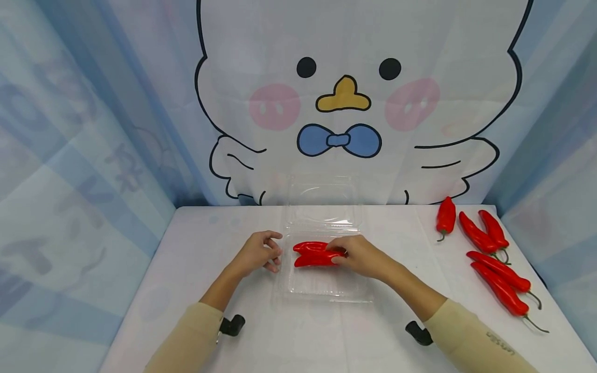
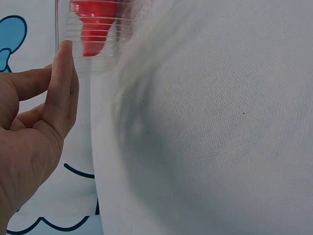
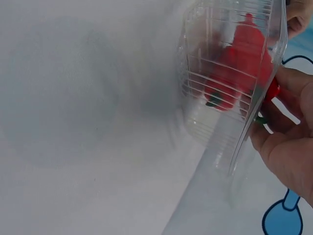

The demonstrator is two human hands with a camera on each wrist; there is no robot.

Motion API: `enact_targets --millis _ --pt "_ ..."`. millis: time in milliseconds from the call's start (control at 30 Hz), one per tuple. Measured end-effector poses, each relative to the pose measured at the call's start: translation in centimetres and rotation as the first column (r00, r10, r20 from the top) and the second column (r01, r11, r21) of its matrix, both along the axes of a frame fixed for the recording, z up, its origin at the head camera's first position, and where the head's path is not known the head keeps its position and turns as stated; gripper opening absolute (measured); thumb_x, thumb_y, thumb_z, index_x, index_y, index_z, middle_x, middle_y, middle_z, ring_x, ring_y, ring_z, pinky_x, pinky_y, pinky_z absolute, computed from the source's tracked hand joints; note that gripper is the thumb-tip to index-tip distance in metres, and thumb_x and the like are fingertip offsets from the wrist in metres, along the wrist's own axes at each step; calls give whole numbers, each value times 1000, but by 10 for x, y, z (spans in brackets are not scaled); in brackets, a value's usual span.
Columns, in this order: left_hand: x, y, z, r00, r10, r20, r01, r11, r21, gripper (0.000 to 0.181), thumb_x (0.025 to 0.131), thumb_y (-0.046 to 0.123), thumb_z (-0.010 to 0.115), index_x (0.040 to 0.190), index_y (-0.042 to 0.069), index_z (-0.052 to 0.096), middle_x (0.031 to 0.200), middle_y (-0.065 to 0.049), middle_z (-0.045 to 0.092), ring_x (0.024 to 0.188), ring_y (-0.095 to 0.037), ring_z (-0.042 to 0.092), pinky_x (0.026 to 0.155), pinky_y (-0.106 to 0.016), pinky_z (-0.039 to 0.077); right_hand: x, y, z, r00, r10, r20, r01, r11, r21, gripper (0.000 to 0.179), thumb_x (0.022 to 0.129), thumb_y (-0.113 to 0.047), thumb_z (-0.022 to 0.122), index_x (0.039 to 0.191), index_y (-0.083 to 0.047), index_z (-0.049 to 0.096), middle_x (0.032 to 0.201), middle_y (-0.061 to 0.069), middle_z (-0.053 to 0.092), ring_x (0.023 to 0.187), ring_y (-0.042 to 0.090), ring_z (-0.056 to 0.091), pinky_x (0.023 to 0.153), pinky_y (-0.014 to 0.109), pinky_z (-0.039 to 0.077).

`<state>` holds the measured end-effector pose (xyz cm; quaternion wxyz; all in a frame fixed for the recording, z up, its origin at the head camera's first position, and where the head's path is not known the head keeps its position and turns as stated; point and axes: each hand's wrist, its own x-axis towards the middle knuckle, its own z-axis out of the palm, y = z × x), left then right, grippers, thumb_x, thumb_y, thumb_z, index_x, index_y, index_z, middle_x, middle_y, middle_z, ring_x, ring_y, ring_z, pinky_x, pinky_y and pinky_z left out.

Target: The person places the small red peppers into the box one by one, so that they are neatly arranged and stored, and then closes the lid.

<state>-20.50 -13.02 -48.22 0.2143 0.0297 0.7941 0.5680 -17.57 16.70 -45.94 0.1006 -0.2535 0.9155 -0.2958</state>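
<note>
A clear plastic clamshell box (image 1: 326, 287) lies on the table with its lid raised at the back. Inside it, red chili peppers (image 1: 310, 260) lie side by side, tips to the left. My right hand (image 1: 359, 255) reaches over the box's right side and pinches a red chili pepper (image 3: 273, 91) between thumb and fingers. In the right wrist view that pepper shows at the rim, its green stem close to the thumb. At the box's left edge is my left hand (image 1: 259, 253), its fingers loosely bent and holding nothing. The left wrist view shows its fingertips beside the ribbed wall.
Several more red chili peppers (image 1: 501, 287) with green stems lie along the table's right side. The white table (image 1: 196, 243) ends at a hanging cloth (image 1: 345, 171) printed with a cartoon figure. Patterned curtains (image 1: 93, 207) flank both sides.
</note>
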Motion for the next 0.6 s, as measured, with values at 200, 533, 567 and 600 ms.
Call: enact_targets --millis 200,533,567,600 --pt "-1 0 0 1000 1 3 -1 1000 -5 49 95 -9 63 142 -3 54 95 -15 61 68 -18 68 58 -36 65 2 -4 -4 1000 -4 -23 4 1000 15 26 93 -10 75 119 -5 74 111 4 74 93 14 64 83 27 61" --pt "0 1 1 1000 6 1 -6 1000 -11 48 94 -9 64 142 -3 55 95 -15 61 67 -18 68 57 -36 65 4 -7 -9 998 -9 -60 12 998 55 27 92 -11 77 118 -6 73 108 4 73 92 14 63 83 29 61" --pt "0 1 1 1000 9 3 -9 1000 -10 48 94 -9 64 141 -3 55 95 -15 61 67 -18 69 57 -36 65 4 -7 -10 998 -6 -69 10 998 60 27 92 -11 77 118 -6 73 107 4 73 91 14 63 82 29 61" --pt "0 1 1 1000 10 4 -10 1000 -11 49 94 -9 64 141 -3 55 95 -14 61 67 -18 69 57 -36 65 4 -8 -10 997 -4 -77 9 998 65 26 92 -12 77 117 -6 73 106 3 73 91 13 62 82 29 61"
